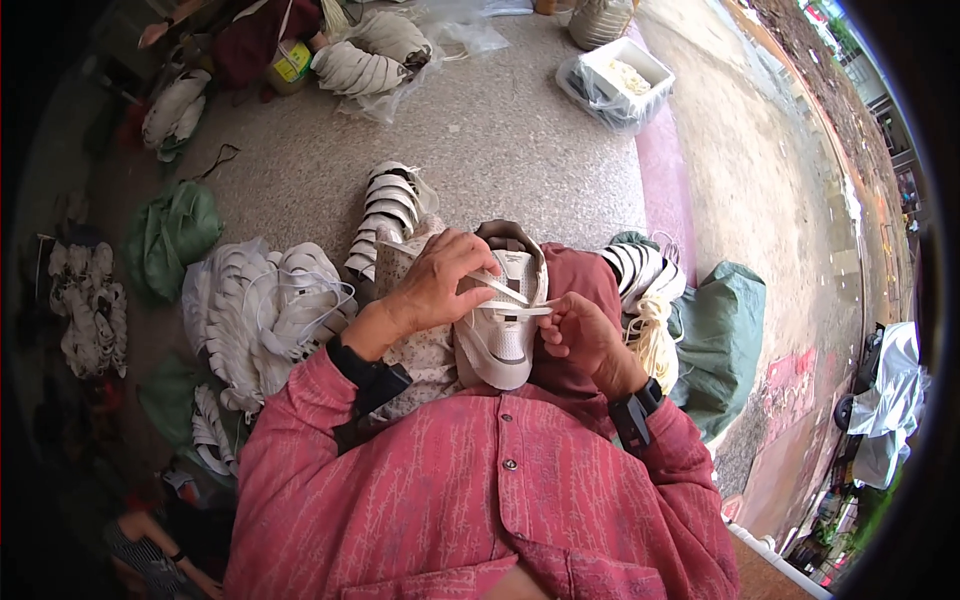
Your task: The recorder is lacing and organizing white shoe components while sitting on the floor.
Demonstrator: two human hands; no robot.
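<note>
A white and beige sneaker (508, 345) rests on my lap, its toe toward me and its dark-lined opening away from me. White shoelace (515, 311) crosses the sneaker's upper. From the left, my left hand (445, 278) reaches over the shoe's side, thumb and forefinger closed around a strand of the lace. On the other side, my right hand (582, 332) pinches another stretch of lace between thumb and fingertips, with the other fingers curled. Part of the shoe's left side is hidden behind my left hand.
Stacks of white sneakers (240, 315) lie at my left, and more nested shoes (390, 205) lie ahead. A bundle of cream laces (652, 330) hangs at my right beside a green sack (722, 335). Farther off stands a white tub (645, 68). Another person's arm shows at lower left.
</note>
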